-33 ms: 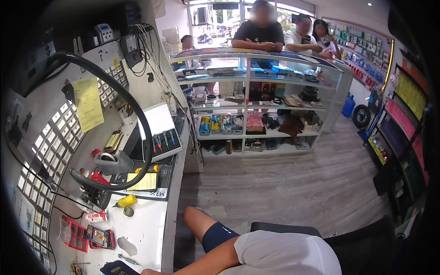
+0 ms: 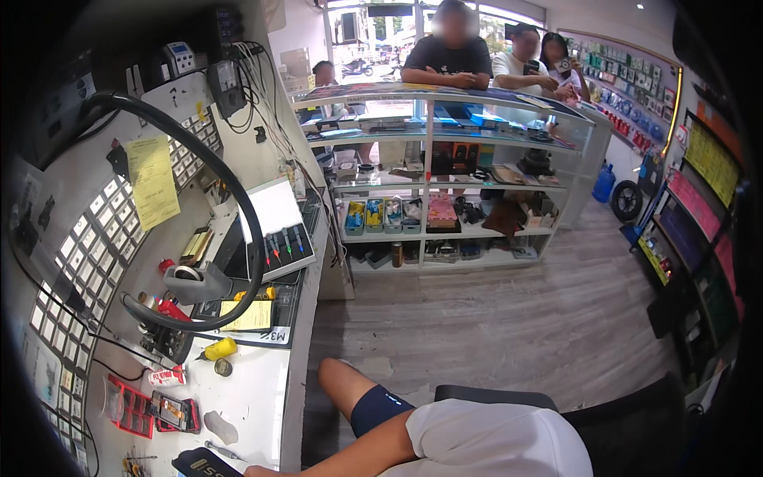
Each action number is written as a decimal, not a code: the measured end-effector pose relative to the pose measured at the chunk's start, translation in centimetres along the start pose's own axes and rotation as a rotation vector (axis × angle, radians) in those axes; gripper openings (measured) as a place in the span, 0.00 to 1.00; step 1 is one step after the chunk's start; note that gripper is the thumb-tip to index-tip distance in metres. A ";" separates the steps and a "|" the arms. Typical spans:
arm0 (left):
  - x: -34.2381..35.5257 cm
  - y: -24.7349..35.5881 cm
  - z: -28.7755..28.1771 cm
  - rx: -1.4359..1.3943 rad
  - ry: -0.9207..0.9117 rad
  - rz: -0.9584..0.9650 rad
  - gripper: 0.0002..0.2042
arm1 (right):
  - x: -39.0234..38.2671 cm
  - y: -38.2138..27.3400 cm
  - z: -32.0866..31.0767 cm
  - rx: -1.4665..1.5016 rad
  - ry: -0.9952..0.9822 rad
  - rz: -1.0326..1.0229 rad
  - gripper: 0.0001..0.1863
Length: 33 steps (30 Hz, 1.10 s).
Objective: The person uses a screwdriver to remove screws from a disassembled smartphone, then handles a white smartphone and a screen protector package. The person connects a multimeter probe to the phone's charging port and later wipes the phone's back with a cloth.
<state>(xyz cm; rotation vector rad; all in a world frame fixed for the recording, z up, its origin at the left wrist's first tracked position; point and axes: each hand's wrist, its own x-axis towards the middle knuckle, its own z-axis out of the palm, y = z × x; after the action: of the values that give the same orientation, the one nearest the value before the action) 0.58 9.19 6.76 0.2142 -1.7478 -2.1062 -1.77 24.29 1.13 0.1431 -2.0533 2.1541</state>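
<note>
My right arm, in a white sleeve, reaches across the bottom of the view to the white workbench (image 2: 254, 397). Only the edge of my right hand (image 2: 253, 471) shows at the lower rim; its fingers are cut off. Against it lies a flat black piece with gold lettering (image 2: 205, 464), also partly out of view. Whether the hand grips this piece cannot be made out. A slim silver screwdriver-like tool (image 2: 222, 450) rests just beyond it. An opened phone (image 2: 170, 411) sits near a red compartment tray (image 2: 131, 408). My left hand is out of view.
A yellow bottle (image 2: 220, 348), a white-and-red can (image 2: 168, 375) and a tilted driver set (image 2: 282, 238) stand on the bench. A thick black hose (image 2: 248, 199) arches above. Across the floor, people lean on a glass display counter (image 2: 429, 143). A dark chair (image 2: 628, 421) is behind me.
The flat black piece has shifted slightly upward and left beside my right hand, showing more of its lettering. My arm has barely moved.
</note>
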 end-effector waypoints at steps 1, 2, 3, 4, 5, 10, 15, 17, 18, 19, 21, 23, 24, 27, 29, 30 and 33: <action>0.2 -0.2 -0.2 -0.022 -0.039 0.009 0.36 | 0.3 0.5 -0.3 0.001 -0.025 -0.010 0.21; 0.3 -0.4 -0.1 -0.045 -0.074 0.017 0.36 | 0.5 0.6 -0.8 0.001 -0.027 -0.029 0.21; 0.4 -0.6 0.2 -0.069 -0.112 0.024 0.36 | 0.7 0.8 -1.4 0.000 -0.027 -0.048 0.21; 0.4 -0.8 0.6 -0.079 -0.145 0.005 0.36 | 0.8 0.9 -2.1 -0.004 -0.023 -0.066 0.21; 0.4 -0.9 0.8 -0.083 -0.181 -0.015 0.36 | 0.7 0.6 -2.4 -0.027 -0.024 -0.042 0.21; 0.2 0.8 -2.3 -0.043 -0.135 -0.004 0.34 | 0.9 -1.5 -0.4 -0.016 -0.205 0.013 0.20; 0.0 1.2 -4.2 0.011 -0.097 0.015 0.33 | 0.3 -3.4 -0.6 0.063 -0.302 0.006 0.20; 1.1 -1.1 -0.8 -0.009 -0.213 -0.034 0.32 | 0.5 -2.0 -4.1 0.043 -0.192 0.017 0.21; 1.1 -1.0 -0.9 -0.005 -0.208 -0.025 0.32 | 0.8 -1.1 -3.8 0.070 -0.202 0.006 0.22; 1.2 -1.0 -0.9 0.000 -0.205 -0.017 0.32 | 0.9 -0.4 -3.5 0.096 -0.211 -0.004 0.22; 1.3 -0.9 -1.0 0.004 -0.192 0.000 0.31 | 1.1 0.0 -3.3 0.145 -0.280 0.027 0.22; 1.4 -1.2 -0.7 0.005 -0.192 0.007 0.31 | 0.9 -0.5 -3.7 0.193 -0.304 0.065 0.21; 1.4 -1.2 -0.7 0.006 -0.188 0.011 0.30 | 0.4 -2.1 -4.2 0.220 -0.306 0.084 0.19; 1.6 -1.3 -0.7 0.010 -0.184 0.026 0.30 | 0.4 -2.5 -4.8 0.116 -0.401 0.152 0.15; 1.7 -1.5 -0.5 0.011 -0.188 0.032 0.29 | -0.4 -1.9 -4.2 0.085 -0.484 0.129 0.12; 1.8 -1.5 -0.4 0.010 -0.188 0.036 0.29 | -1.5 -1.0 -3.1 0.117 -0.520 0.082 0.11; 2.1 -1.8 -0.8 0.018 -0.183 0.060 0.28 | -3.2 -0.3 -1.1 -0.030 -0.436 0.047 0.20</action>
<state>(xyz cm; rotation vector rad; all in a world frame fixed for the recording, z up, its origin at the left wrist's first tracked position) -1.43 7.89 5.07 -0.0267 -1.8517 -2.1252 1.47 25.24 0.82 0.6172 -2.3271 2.2759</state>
